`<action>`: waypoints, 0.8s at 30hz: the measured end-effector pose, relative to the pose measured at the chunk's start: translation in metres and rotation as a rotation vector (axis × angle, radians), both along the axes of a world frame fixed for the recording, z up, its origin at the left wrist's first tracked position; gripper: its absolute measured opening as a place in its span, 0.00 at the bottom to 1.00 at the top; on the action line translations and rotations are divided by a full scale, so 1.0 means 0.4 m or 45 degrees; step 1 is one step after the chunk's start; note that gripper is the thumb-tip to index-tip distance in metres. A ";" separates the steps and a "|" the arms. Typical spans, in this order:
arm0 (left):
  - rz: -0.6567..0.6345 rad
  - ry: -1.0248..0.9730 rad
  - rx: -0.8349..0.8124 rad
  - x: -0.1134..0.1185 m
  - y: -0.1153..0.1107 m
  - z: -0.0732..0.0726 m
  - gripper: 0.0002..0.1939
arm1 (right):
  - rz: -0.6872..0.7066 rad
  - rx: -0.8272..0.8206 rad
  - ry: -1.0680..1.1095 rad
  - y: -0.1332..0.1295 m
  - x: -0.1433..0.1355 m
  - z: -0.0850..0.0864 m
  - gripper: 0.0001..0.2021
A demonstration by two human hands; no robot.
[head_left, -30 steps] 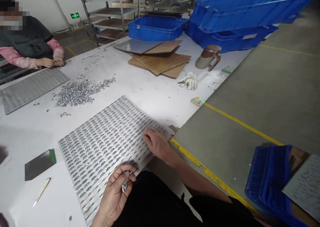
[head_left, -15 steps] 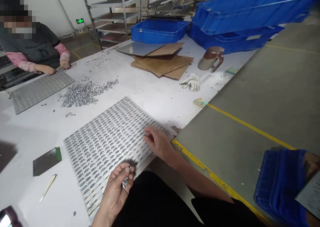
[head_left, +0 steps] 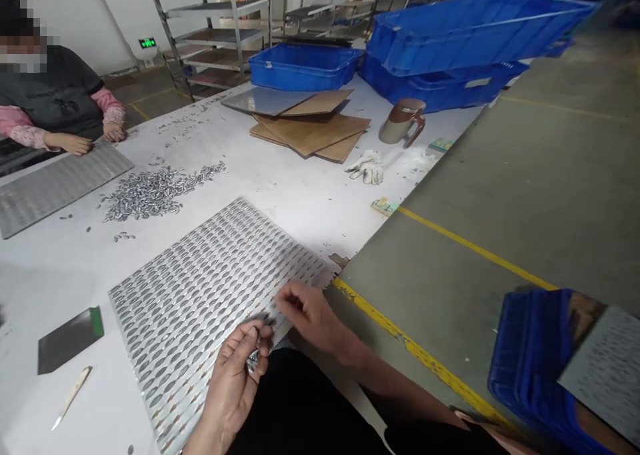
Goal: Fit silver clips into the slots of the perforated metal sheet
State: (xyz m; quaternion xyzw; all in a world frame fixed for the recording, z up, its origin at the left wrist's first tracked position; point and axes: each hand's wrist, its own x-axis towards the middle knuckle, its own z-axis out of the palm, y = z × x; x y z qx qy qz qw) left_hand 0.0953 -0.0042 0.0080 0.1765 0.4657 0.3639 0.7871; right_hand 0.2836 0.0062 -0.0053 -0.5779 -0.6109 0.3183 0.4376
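Head view: at eight o'clock, our patterned board (head_left: 200, 301) looks mostly filled, its nearest rows (head_left: 173, 401) still bare. Our left hand (head_left: 234, 371) holds small silvery pieces (head_left: 253, 360); our right hand's (head_left: 311, 316) grip curls narrow, contents unclear.

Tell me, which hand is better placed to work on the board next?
Right hand, I'd judge: it reaches over the patterned board, whereas the left hand is occupied holding small silvery pieces.

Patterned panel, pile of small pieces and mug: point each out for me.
Patterned panel (head_left: 306, 265), head view: surface near its right-hand corner.
Pile of small pieces (head_left: 144, 195), head view: middle of the heap.
Mug (head_left: 399, 123), head view: its body.
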 end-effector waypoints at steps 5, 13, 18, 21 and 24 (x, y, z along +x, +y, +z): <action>-0.007 0.043 -0.078 -0.036 0.001 -0.015 0.14 | -0.193 -0.115 -0.411 0.114 0.085 -0.042 0.06; 0.039 0.054 -0.134 -0.058 0.000 -0.035 0.13 | -0.206 -0.249 -0.596 0.163 0.081 -0.085 0.06; 0.015 0.014 -0.131 -0.046 -0.002 -0.034 0.11 | -0.209 -0.243 -0.607 0.167 0.080 -0.082 0.07; 0.006 0.046 -0.186 -0.039 -0.010 -0.034 0.12 | -0.220 -0.226 -0.612 0.173 0.079 -0.086 0.06; -0.040 0.072 -0.173 -0.033 -0.015 -0.030 0.12 | -0.235 -0.208 -0.593 0.169 0.081 -0.081 0.04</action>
